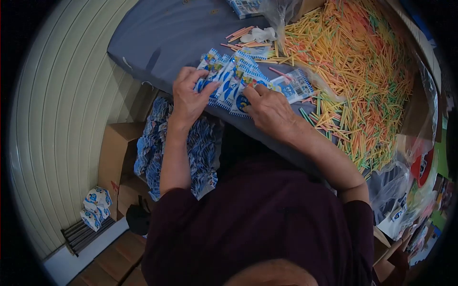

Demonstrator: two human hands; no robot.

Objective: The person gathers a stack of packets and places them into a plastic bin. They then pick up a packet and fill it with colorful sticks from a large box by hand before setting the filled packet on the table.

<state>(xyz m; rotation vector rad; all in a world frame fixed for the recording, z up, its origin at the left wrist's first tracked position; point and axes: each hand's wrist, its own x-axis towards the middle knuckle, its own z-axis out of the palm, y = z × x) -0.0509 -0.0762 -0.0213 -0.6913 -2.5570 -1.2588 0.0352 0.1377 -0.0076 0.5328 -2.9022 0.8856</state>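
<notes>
A row of overlapping blue-and-white candy-style packets [229, 78] lies at the near edge of the grey-covered table. My left hand [187, 95] grips the row's left end, thumb on the front and fingers curled at the far side. At the right end, my right hand [271, 108] has its fingers bent onto the last packets; its fingertips are partly hidden. Beside that hand, a separate packet [293, 86] lies with its barcode side up. A pink stick [280, 73] rests by it.
A large heap of coloured sticks [353, 71] spreads over the right side, with clear plastic film around it. Crumpled white material [260, 35] lies at the back. Below the table edge, a cardboard box [117, 143] stands beside many bundled blue packets [155, 143].
</notes>
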